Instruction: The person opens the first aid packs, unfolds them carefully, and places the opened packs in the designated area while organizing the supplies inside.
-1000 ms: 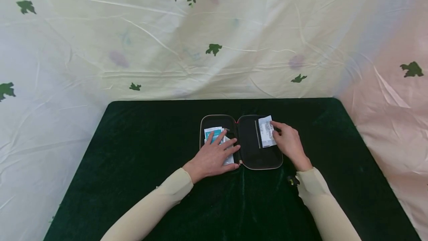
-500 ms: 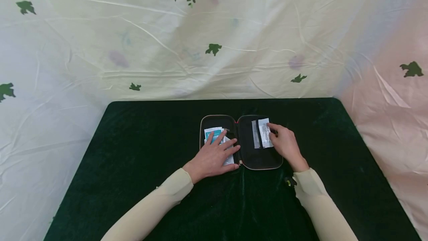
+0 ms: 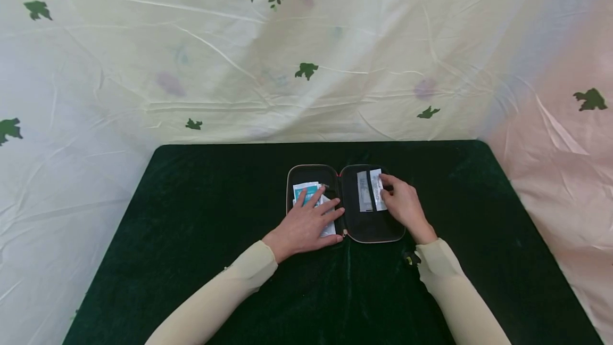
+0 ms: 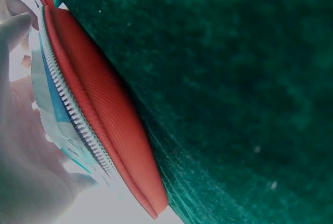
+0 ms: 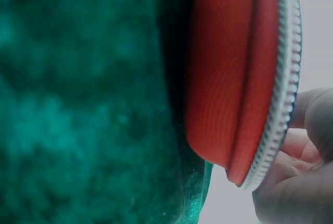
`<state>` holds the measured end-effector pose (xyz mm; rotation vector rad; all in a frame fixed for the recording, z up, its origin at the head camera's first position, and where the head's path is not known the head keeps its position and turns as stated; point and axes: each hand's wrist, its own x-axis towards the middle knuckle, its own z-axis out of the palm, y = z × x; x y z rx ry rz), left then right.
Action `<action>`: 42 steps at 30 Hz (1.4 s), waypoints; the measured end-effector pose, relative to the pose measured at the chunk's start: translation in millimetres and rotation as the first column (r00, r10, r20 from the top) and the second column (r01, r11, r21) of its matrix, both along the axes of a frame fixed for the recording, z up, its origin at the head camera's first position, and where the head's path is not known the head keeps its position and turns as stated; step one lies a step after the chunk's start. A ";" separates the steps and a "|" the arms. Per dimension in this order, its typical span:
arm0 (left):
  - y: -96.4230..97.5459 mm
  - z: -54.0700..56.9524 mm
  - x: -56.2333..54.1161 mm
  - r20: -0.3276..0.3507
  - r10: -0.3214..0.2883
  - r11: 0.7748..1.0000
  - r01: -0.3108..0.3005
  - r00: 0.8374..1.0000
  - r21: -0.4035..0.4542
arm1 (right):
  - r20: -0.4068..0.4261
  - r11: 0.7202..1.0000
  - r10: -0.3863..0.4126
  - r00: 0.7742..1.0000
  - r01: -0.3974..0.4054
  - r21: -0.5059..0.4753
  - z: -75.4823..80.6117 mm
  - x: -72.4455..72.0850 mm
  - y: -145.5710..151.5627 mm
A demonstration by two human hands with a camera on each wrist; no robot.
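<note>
An unzipped case [image 3: 359, 230], black inside, lies spread flat like a book; both wrist views show its red outer shell [image 4: 109, 99] and zip teeth [image 5: 283, 78]. Over its left half my left hand [image 3: 306, 225] rests with fingers spread, on top of a blue-and-white packet [image 3: 310, 189] and other white packets [image 3: 329, 229], partly covered by the hand. In the right half, a flat white packet [image 3: 364, 190] runs beneath a black elastic strap [image 3: 371, 190], showing on both sides of it. My right hand [image 3: 406, 204] pinches this packet's right edge between thumb and forefinger.
Dark green velvet cloth [image 3: 215, 201] covers the table. Behind it and at both sides hangs pale fabric [image 3: 306, 111] printed with leaves and bird shapes. A small dark object [image 3: 412, 259] shows by the right cuff.
My right hand has moved left, sliding the white packet under the strap, so part of it now shows left of the strap. The left hand has stayed in place.
</note>
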<state>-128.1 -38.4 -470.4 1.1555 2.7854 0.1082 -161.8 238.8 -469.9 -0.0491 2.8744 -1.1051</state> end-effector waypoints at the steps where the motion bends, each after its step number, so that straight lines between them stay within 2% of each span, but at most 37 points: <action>1: -0.1 0.2 0.0 0.001 0.000 1.000 0.000 1.000 -0.001 | 0.006 1.000 -0.001 1.000 0.001 -0.004 0.2 0.1 -0.4; 9: -0.5 0.8 0.0 0.005 -0.004 1.000 0.004 1.000 0.006 | 0.021 1.000 0.007 1.000 -0.006 -0.029 -0.2 4.0 -3.0; 16: -0.1 -0.1 -0.5 0.004 -0.003 1.000 0.003 1.000 0.001 | -0.026 1.000 0.009 1.000 -0.009 0.029 -1.7 -0.7 -3.9; 36: -0.4 1.0 -0.3 0.012 -0.006 1.000 0.006 1.000 0.011 | 0.015 0.998 0.025 1.000 -0.025 0.049 1.9 -6.2 -10.3; 42: -0.4 1.8 0.2 0.005 -0.011 1.000 0.011 1.000 0.005 | -0.015 0.997 0.035 0.999 -0.034 0.066 -2.8 -5.6 -11.3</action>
